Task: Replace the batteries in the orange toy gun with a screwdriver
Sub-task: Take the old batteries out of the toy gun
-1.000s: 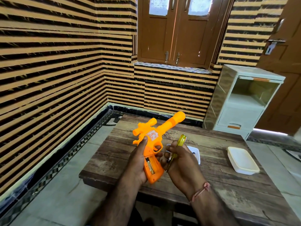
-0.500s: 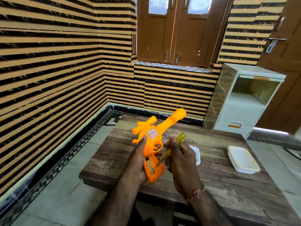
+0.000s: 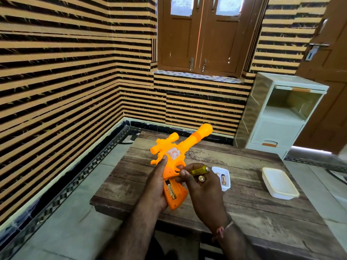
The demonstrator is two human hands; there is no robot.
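Note:
My left hand (image 3: 156, 186) grips the orange toy gun (image 3: 174, 156) by its handle, barrel pointing up and to the right over the wooden table (image 3: 234, 207). The handle's battery bay is open and one battery (image 3: 170, 190) lies in it. My right hand (image 3: 201, 196) sits right beside the handle and holds the yellow-handled screwdriver (image 3: 200, 170), handle pointing right, together with a loose battery (image 3: 201, 178) between its fingers. The screwdriver's shaft is hidden by my fingers.
A small white tray (image 3: 226, 185) with batteries (image 3: 223, 178) lies just right of my right hand. A white lidded container (image 3: 279, 182) sits farther right on the table. A white drawer cabinet (image 3: 277, 117) stands behind the table's far right corner.
My right hand has turned the screwdriver from upright, tip at the battery bay, to lying sideways. A battery now shows between its fingers. The gun has barely moved.

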